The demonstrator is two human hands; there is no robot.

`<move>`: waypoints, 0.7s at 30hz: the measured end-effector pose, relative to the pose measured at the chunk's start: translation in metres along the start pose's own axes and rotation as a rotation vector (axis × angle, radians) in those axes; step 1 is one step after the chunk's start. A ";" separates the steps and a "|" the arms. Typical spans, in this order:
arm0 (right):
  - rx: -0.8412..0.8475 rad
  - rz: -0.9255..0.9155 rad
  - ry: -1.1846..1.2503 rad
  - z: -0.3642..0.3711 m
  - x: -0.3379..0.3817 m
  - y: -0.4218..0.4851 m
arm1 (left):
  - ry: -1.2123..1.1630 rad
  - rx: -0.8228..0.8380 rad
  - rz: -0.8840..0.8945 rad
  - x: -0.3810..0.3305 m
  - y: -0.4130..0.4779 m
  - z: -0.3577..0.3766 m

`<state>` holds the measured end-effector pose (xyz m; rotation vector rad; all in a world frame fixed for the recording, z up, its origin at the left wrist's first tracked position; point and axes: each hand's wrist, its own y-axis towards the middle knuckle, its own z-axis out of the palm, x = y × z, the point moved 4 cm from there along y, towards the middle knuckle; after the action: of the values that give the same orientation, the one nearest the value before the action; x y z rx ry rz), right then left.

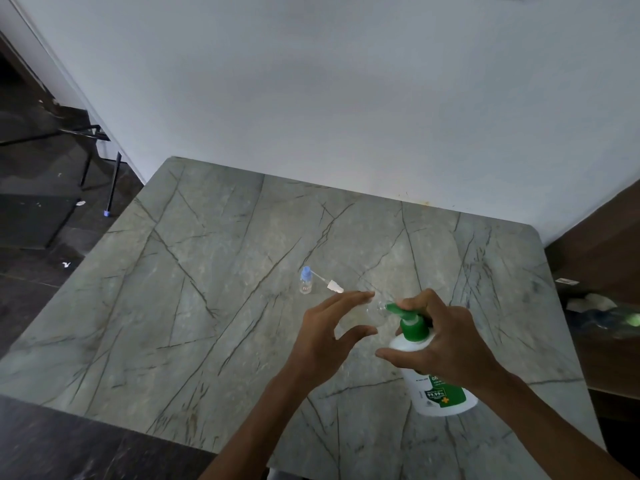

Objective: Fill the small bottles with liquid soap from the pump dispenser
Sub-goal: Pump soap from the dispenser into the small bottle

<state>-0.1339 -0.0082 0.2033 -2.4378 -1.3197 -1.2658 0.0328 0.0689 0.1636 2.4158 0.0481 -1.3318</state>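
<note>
A white pump dispenser with a green pump head stands tilted on the grey marble table. My right hand grips its neck, with fingers over the pump head and the thumb on its shoulder. My left hand holds a small clear bottle between forefinger and thumb, its mouth at the green nozzle; the bottle is faint and hard to make out. Another small bottle with a blue cap stands farther back. Next to it lies a white spray cap with a thin tube.
A white wall runs behind the table. The table's left edge drops to a dark floor with black metal legs. On the right is a dark wooden surface with some blurred items.
</note>
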 end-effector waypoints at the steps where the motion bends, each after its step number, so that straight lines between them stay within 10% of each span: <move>1: 0.001 0.001 0.003 0.000 0.001 0.000 | 0.001 0.002 0.001 0.000 0.000 0.000; 21: 0.032 0.041 0.031 0.001 -0.001 -0.001 | 0.012 -0.024 0.013 -0.003 0.003 -0.002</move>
<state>-0.1347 -0.0075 0.2020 -2.4012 -1.2664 -1.2568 0.0331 0.0669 0.1682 2.3999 0.0512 -1.3038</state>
